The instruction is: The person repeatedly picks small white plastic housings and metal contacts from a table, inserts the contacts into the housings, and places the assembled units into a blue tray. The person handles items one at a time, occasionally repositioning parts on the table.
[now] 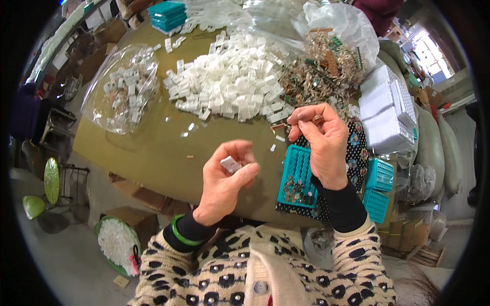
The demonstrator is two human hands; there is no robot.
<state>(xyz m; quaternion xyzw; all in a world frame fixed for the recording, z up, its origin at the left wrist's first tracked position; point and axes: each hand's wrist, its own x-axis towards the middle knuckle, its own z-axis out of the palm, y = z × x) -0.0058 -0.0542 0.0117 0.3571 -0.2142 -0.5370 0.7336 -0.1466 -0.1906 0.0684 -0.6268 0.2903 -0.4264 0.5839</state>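
Note:
My left hand (228,178) is closed around a small white plastic housing (230,164), held over the table between thumb and curled fingers. To its right, my right hand (321,143) has thumb and fingers pinched together. A bit of coppery metal shows among its fingers, too small to name. Just left of those fingertips is a small brown part with wires (278,126); I cannot tell if they touch it. Beneath the right wrist lies a teal ridged tray (296,171), with several small round metal pieces (297,193) at its near end.
A heap of white housings (229,76) covers the table's middle. Right of it is a tangled pile of small circuit boards and wires (326,64). A clear bag of white parts (127,89) sits left. White trays (385,109) and teal trays (380,174) stand right.

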